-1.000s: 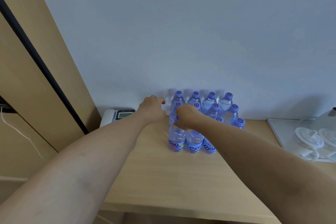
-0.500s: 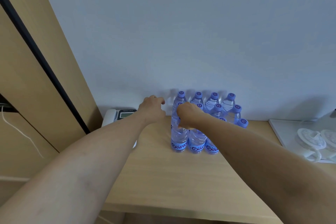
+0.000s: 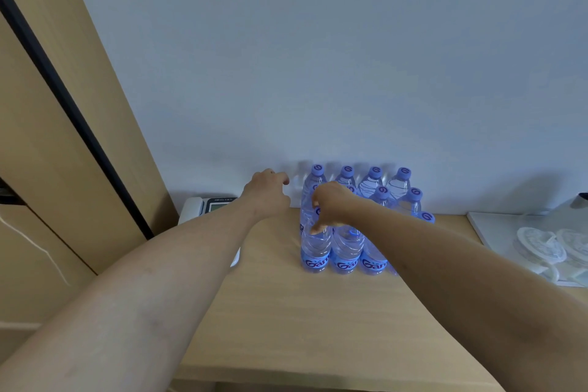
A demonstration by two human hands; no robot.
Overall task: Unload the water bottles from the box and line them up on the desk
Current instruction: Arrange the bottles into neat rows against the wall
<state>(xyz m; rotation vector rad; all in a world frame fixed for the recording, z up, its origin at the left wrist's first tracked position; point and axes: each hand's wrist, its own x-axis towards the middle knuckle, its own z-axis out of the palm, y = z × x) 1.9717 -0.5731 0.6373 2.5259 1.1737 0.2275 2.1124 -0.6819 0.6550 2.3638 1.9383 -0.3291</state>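
Several clear water bottles with purple caps and blue labels stand packed in rows on the wooden desk (image 3: 302, 328), against the wall. My right hand (image 3: 334, 205) is closed over the top of the front-left bottle (image 3: 315, 251), thumb on its shoulder, hiding its cap. The back row of bottles (image 3: 375, 181) shows behind it. My left hand (image 3: 267, 191) hovers just left of the group with loosely curled fingers and holds nothing. No box is in view.
A white desk phone (image 3: 206, 205) sits left of the bottles, partly under my left forearm. A white tray (image 3: 496, 229) with upturned glass cups (image 3: 547, 245) stands at the right. A tall wooden panel (image 3: 63, 137) bounds the left side.
The view has shifted slightly. My right hand has settled a little lower on the front-left bottle's top. My left hand has hardly moved.
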